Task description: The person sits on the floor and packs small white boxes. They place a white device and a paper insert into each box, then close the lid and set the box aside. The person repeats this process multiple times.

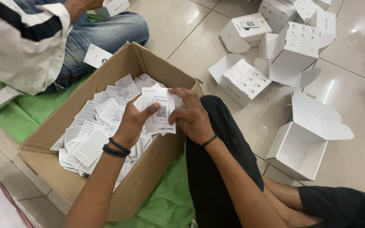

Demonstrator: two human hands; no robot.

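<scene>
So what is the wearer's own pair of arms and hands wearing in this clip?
Both arms are bare, with no sleeves and no gloves. The left hand has two black beaded bracelets stacked at the wrist. The right hand has one thin black band around the wrist. No rings or watch are visible.

I see a floor of large pale glossy tiles (360, 55) with thin dark grout lines, catching bright patches of overhead light at upper centre and far right. A green sheet (34, 110) covers the floor at left and runs toward the bottom edge. No walls, windows or furniture come into my view.
</scene>
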